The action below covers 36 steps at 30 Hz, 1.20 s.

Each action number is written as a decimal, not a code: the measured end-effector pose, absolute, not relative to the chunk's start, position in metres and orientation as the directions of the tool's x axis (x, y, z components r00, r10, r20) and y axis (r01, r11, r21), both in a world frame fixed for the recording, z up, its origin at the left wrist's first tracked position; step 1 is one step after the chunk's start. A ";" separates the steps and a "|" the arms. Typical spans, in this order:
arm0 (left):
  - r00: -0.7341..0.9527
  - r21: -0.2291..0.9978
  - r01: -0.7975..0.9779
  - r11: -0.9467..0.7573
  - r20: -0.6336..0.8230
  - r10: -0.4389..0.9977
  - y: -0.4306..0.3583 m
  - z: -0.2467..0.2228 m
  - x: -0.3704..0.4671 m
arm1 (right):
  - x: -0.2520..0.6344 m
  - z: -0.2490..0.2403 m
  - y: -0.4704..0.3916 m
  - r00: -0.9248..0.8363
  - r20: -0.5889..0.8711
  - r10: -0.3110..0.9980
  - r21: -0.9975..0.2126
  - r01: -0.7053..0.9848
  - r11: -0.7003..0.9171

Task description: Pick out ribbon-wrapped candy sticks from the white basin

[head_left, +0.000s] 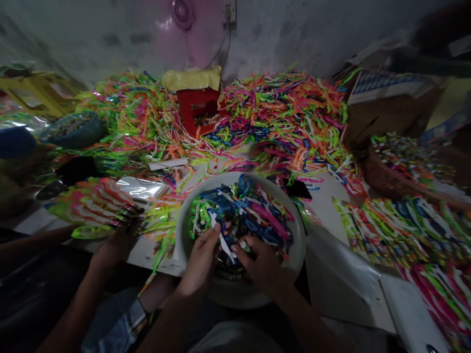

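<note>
My left hand [201,256] is closed on a white, narrow-waisted plastic strip [224,245], thumb uppermost, over a pale round basin [181,230]. Close by on the right, my right hand [262,262] pinches a small, whitish-green piece [244,245]; its exact kind does not show. Blue, green, pink and white plastic strips [265,215] fill the basin beneath both hands. Darker small pieces lie at the basin's near side, partly hidden by my fingers.
Colourful strips [287,103] are heaped along the wall around a red stool [200,110]. On the left, a co-worker's hand [114,245] holds a fan of strips [99,201]. Rows of strips [397,225] and a basin of small parts [412,162] are on the right.
</note>
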State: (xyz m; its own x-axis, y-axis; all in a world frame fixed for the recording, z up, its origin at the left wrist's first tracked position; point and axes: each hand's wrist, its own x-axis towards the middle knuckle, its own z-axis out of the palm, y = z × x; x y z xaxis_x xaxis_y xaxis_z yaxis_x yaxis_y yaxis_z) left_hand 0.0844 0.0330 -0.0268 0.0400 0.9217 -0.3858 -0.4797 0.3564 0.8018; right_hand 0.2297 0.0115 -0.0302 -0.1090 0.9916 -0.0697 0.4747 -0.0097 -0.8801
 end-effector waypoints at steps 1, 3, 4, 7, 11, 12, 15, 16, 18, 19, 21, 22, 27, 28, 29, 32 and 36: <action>0.066 0.758 -0.527 0.386 -0.416 0.907 0.034 -0.030 0.086 | 0.230 -0.029 0.011 -0.080 -0.055 0.995 -0.882 0.472 -0.011; 0.098 0.691 -0.591 0.416 -0.451 0.887 0.037 -0.032 0.084 | 0.235 -0.027 0.009 -0.041 -0.039 0.998 -0.880 0.475 -0.015; 0.117 0.669 -0.610 0.426 -0.455 0.883 0.039 -0.033 0.082 | 0.239 -0.027 0.007 -0.048 -0.043 0.998 -0.873 0.487 -0.014; 0.179 0.610 -0.657 0.443 -0.444 0.878 0.041 -0.032 0.077 | 0.246 -0.028 -0.005 -0.163 -0.070 0.984 -0.853 0.521 0.025; 0.154 0.644 -0.669 0.370 -0.366 0.918 0.035 -0.028 0.081 | 0.246 -0.039 -0.020 -0.269 0.010 0.963 -0.799 0.577 0.169; 0.147 0.652 -0.667 0.359 -0.358 0.922 0.033 -0.028 0.082 | 0.245 -0.042 -0.023 -0.268 0.042 0.962 -0.767 0.609 0.203; 0.160 0.656 -0.657 0.370 -0.358 0.920 0.030 -0.026 0.085 | 0.241 -0.048 -0.024 -0.247 0.098 0.964 -0.646 0.721 0.250; 0.168 0.656 -0.653 0.379 -0.362 0.917 0.030 -0.026 0.085 | 0.240 -0.049 -0.023 -0.248 0.102 0.963 -0.614 0.746 0.257; 0.176 0.660 -0.644 0.387 -0.365 0.914 0.030 -0.026 0.085 | 0.239 -0.048 -0.021 -0.264 0.092 0.960 -0.584 0.766 0.267; 0.181 0.661 -0.640 0.391 -0.365 0.913 0.030 -0.026 0.084 | 0.239 -0.047 -0.020 -0.270 0.091 0.958 -0.585 0.765 0.271; 0.192 0.664 -0.632 0.400 -0.366 0.910 0.030 -0.026 0.084 | 0.239 -0.045 -0.020 -0.267 0.105 0.958 -0.596 0.754 0.276; 0.193 0.665 -0.629 0.402 -0.367 0.910 0.030 -0.026 0.084 | 0.239 -0.045 -0.020 -0.261 0.119 0.958 -0.599 0.751 0.279; 0.193 0.668 -0.624 0.404 -0.369 0.909 0.030 -0.027 0.085 | 0.241 -0.043 -0.022 -0.264 0.132 0.956 -0.604 0.743 0.288; 0.188 0.670 -0.624 0.402 -0.370 0.910 0.030 -0.027 0.085 | 0.241 -0.043 -0.022 -0.264 0.119 0.957 -0.612 0.740 0.281; 0.182 0.673 -0.623 0.399 -0.371 0.910 0.030 -0.026 0.085 | 0.241 -0.042 -0.022 -0.262 0.107 0.959 -0.620 0.736 0.270; 0.183 0.676 -0.617 0.402 -0.374 0.909 0.030 -0.026 0.085 | 0.241 -0.040 -0.021 -0.274 0.071 0.959 -0.619 0.742 0.257; 0.194 0.683 -0.611 0.401 -0.362 0.912 0.029 -0.026 0.085 | 0.239 -0.039 -0.020 -0.265 0.039 0.963 -0.554 0.796 0.242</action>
